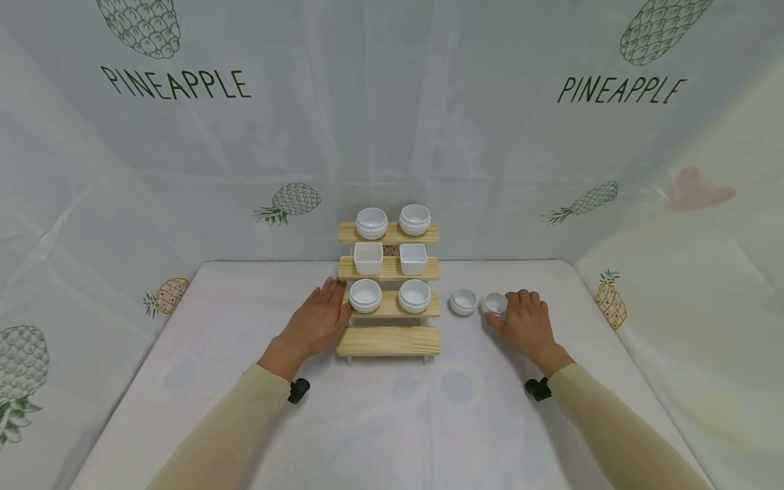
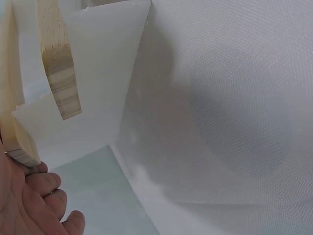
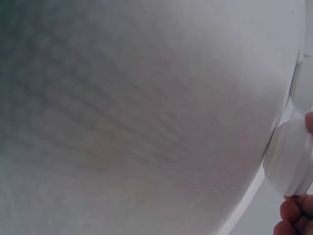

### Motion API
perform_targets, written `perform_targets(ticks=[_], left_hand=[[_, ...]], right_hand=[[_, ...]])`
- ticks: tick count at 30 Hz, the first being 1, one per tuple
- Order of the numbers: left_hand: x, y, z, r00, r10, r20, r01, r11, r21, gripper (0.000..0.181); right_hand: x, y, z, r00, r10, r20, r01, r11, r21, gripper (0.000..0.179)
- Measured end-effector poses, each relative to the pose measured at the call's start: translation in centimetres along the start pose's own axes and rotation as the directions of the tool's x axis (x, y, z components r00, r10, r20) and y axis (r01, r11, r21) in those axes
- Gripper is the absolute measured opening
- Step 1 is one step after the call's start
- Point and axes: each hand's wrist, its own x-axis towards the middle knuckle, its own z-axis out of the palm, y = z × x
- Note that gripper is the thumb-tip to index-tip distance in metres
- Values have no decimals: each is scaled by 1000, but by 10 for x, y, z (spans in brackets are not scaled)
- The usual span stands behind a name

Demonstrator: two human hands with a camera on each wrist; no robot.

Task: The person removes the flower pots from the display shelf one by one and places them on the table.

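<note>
I have the right hand (image 1: 528, 323) pinching the rightmost small, round, white ceramic-looking cup (image 1: 493, 303), probably light, slick, chippable and best gripped by opposite sides, while the left hand (image 1: 315, 320), fingers extended, touches the stepped pale-wood stand (image 1: 388, 341) to its left.

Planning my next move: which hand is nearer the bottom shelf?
Left. The left hand is close by, left of the bottom shelf; the right hand is farther off, to its right, holding a small bowl.

Forearms (image 1: 223, 425) stretch forward, left hand (image 1: 314, 320) angled inward, right hand (image 1: 527, 323) (thumb (image 1: 497, 323) spread) with curled fingers (image 1: 523, 298).
</note>
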Motion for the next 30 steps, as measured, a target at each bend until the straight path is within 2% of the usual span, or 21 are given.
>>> perform_targets(ticks=[23,30], left_hand=[[-1,3,-3,1000,-3,1,3,1000,-4,68],[-1,4,-4,1000,0,4,0,1000,-4,68]], right_hand=[[4,-3,0,999,0,35,-1,1000,23,59],[5,-2,0,999,4,46,-6,1000,27,66]])
